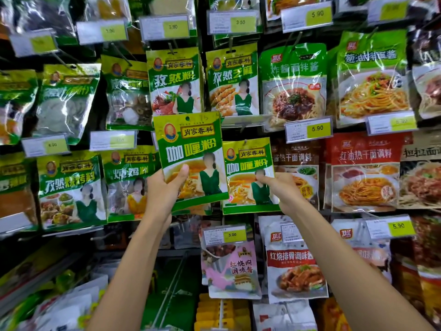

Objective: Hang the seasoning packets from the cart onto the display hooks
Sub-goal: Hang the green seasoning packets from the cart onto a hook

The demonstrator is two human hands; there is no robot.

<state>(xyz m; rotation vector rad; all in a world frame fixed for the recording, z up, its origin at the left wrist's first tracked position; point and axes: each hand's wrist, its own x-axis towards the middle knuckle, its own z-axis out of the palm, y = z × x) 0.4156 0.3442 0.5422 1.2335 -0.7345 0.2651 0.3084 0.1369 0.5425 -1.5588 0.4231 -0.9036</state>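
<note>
Display rack (202, 39) packed w/ hanging pkts. Green curry pkt (191, 149) is held up mid-frame in front of it, overlapping the matching hung pkt (248, 168) just to its R. L hand (164, 189) grips the held pkt's lower-L corner, thumb on front, fingers curled behind. R hand (280, 187) pinches the hung pkt's lower R, thumb on front.

The nearest packet (191, 158) is green with a yellow top, its large lettering white and yellow above a picture of orange food. The hanging packet (248, 175) just right of it has the same colours and pattern. Farther right, the red packet (362, 170) pictures orange noodles. Lower down, the pink pouch (231, 266) is pale, and the white pouch (296, 261) carries a red band. The price tags (307, 129) are white with yellow-green patches.
</note>
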